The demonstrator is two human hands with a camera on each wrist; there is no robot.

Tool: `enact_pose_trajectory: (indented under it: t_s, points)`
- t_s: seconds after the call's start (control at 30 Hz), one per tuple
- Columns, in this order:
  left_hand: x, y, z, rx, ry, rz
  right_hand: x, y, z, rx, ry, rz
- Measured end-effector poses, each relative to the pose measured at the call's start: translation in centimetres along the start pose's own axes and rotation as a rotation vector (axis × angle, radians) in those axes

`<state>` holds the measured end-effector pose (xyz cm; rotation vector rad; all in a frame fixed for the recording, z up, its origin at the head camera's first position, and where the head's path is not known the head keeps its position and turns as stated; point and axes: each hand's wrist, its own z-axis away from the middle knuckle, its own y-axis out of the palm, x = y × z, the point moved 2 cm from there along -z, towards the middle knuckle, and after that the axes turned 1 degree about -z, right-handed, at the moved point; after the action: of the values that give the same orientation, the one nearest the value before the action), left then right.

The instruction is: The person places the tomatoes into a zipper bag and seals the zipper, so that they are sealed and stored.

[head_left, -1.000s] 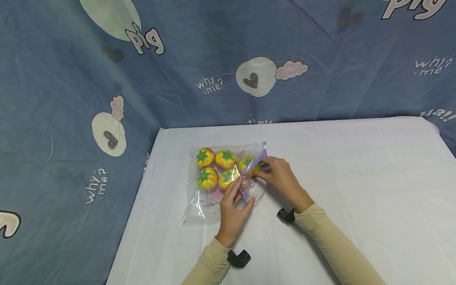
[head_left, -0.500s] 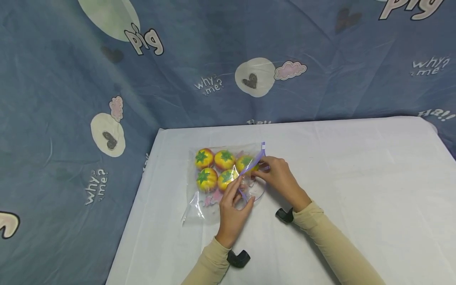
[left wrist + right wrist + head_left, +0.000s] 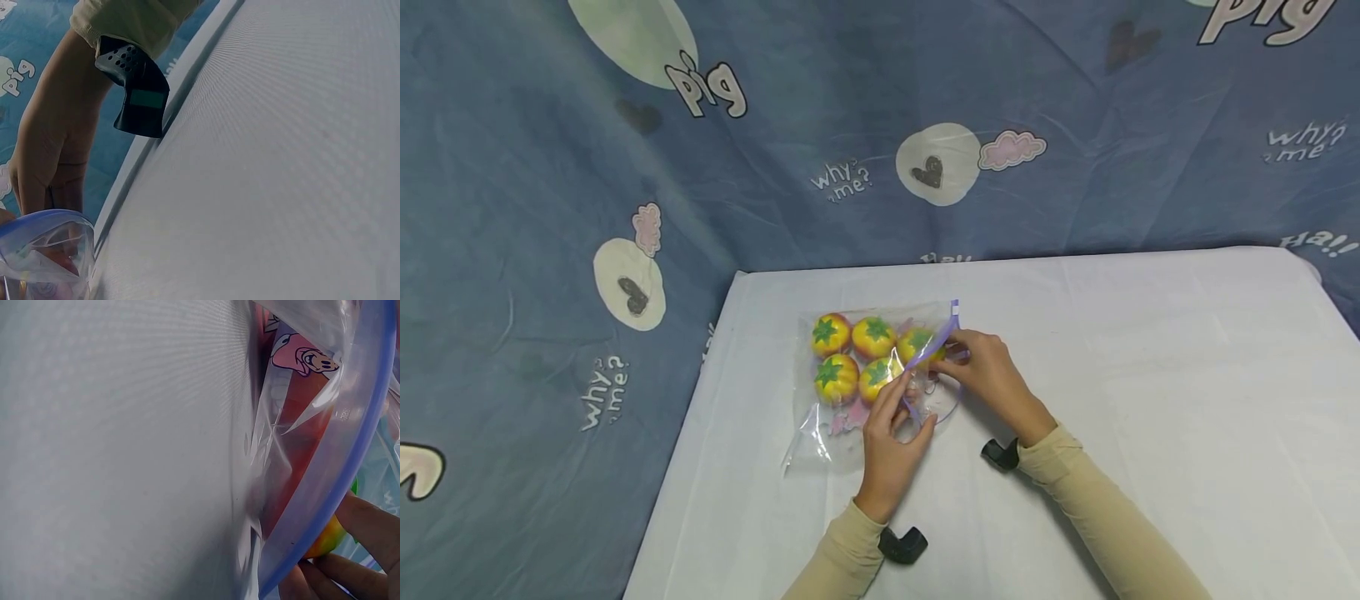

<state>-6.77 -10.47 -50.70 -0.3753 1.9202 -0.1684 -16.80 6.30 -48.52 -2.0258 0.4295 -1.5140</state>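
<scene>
A clear zip bag (image 3: 827, 437) with a purple zip strip lies on the table, its mouth facing right. Inside sit several round yellow-orange toy fruits (image 3: 837, 379) with green star-shaped leaves. My left hand (image 3: 889, 458) holds the bag's mouth at its near side, thumb spread from the fingers. At the far side of the mouth, my right hand (image 3: 988, 367) grips a toy fruit (image 3: 328, 540) just by the zip strip (image 3: 365, 444). In the left wrist view, the right hand (image 3: 53, 140) reaches down behind the bag's rim (image 3: 47, 219), which hides its fingertips.
A white cloth covers the table (image 3: 1150, 375). Behind it and to the left hangs a blue printed curtain (image 3: 820, 100). Black wrist cameras sit on both wrists, the left one (image 3: 902, 546) and the right one (image 3: 1000, 455) low over the cloth.
</scene>
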Motion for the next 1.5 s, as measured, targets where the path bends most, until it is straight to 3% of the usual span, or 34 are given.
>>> enact_pose_trajectory:
  t_s: [0.43, 0.73, 1.17, 1.27, 1.5]
  points:
    - [-0.1, 0.0, 0.1, 0.037, 0.001, 0.06, 0.1, -0.3, 0.3, 0.012, 0.002, -0.024]
    - [-0.1, -0.1, 0.1, 0.044, 0.108, 0.053, 0.2, -0.6, 0.7, 0.025, 0.026, -0.029]
    - [-0.6, -0.3, 0.1, 0.045, 0.193, 0.095, 0.2, -1.4, 2.6, 0.007, 0.036, -0.099]
    - [-0.6, -0.3, 0.2, 0.046, 0.19, 0.094, 0.2, -1.6, 3.3, 0.001, 0.045, -0.115]
    - [-0.3, -0.3, 0.0, 0.082, 0.125, 0.188, 0.0, -2.0, 5.1, -0.02, 0.062, -0.138]
